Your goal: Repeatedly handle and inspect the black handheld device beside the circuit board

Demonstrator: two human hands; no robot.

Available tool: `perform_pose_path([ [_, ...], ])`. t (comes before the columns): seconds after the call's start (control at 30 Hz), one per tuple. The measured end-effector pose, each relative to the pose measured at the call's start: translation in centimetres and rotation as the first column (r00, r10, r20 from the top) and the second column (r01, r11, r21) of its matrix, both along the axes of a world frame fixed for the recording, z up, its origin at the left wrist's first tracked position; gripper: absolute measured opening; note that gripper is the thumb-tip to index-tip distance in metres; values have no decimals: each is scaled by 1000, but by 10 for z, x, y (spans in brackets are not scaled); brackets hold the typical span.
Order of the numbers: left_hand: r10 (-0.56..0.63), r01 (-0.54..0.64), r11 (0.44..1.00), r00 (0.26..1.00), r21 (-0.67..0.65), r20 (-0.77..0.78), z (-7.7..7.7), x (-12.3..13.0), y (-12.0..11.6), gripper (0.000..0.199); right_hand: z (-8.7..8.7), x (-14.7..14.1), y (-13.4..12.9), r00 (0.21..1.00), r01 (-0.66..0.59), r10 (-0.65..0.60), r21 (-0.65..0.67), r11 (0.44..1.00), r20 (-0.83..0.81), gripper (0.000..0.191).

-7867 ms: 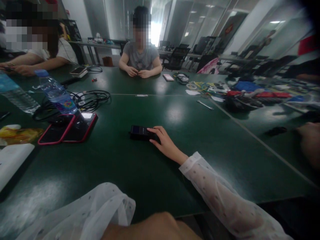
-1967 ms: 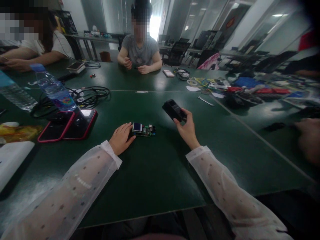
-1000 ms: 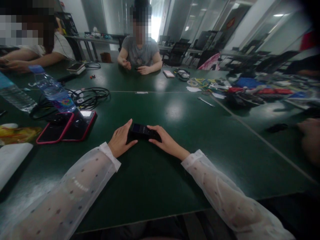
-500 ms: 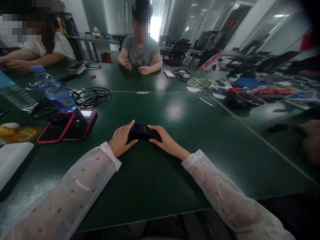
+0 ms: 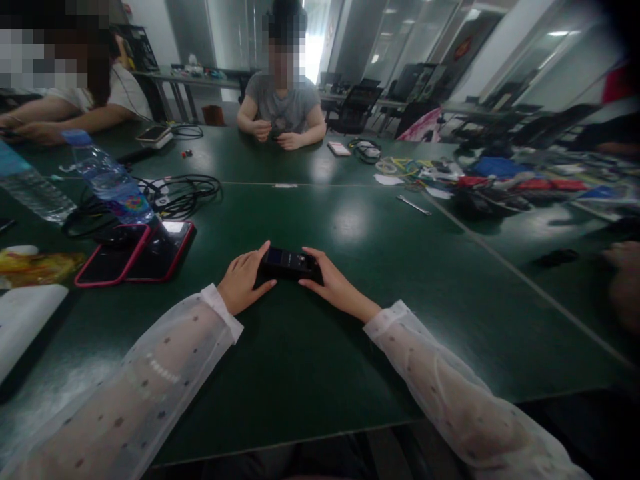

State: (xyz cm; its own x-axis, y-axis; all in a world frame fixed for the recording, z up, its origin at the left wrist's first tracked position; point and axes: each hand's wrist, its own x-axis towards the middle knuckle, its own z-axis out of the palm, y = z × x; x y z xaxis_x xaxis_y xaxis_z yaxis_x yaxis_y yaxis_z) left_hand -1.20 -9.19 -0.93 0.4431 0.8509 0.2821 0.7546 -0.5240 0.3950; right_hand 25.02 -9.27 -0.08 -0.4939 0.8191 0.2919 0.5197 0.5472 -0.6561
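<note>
A small black handheld device (image 5: pixel 290 261) with a dark screen and tiny light markings lies level at the middle of the green table. My left hand (image 5: pixel 243 278) grips its left end, with the index finger behind and the thumb in front. At the right end my right hand (image 5: pixel 327 277) holds it the same way, fingers at the far edge and thumb at the near edge. Both palms hide the device's ends. Sheer white dotted sleeves cover my forearms.
Left of my hands lie two red-edged phones (image 5: pixel 163 257), a water bottle (image 5: pixel 117 183) and black cables (image 5: pixel 193 193). A wrench (image 5: pixel 414 205) lies ahead to the right, before piled cables and bags (image 5: pixel 520 183). A person in grey (image 5: pixel 287 107) sits opposite; another sits at far left.
My right index finger has shifted slightly right, off the device's top, so more of its face shows. Across the table, the person's hands have come closer together.
</note>
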Motion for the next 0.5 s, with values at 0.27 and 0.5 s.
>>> perform_pose_path([
  [0.27, -2, 2, 1000, 1000, -9, 2, 0, -1, 0, 83, 1, 1, 1, 1000, 0, 0, -9, 1000, 0, 64],
  [0.5, 3, -3, 1000, 1000, -16, -10, 1, 0, -1, 83, 2, 0, 1, 1000, -5, 5, -17, 1000, -13, 63],
])
